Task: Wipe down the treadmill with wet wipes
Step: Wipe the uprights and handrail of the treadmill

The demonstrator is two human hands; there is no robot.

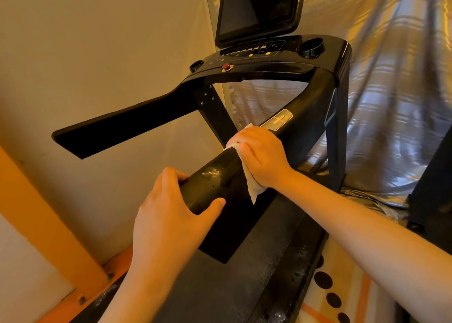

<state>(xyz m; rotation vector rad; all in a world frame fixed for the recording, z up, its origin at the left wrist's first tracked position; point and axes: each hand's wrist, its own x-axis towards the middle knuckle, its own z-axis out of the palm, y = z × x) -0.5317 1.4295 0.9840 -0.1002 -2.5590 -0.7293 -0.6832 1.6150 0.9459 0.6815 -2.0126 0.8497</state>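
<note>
Atop the handrail [215, 183], right hand [261, 156] clutches wipe [253, 188].

Plain beige wall [85, 41], left. Shiny silver draped curtain [391, 90], right. Orange metal frame [49, 220], lower left. Pale floor mat with black dots [347, 286]. Warm yellow light.

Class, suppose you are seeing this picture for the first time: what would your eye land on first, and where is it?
First, the two hands in the middle: the right hand presses a white wipe onto the black handrail, while the left hand grips that rail's near end. Next, the dark screen at the top, above the console's red button.
</note>
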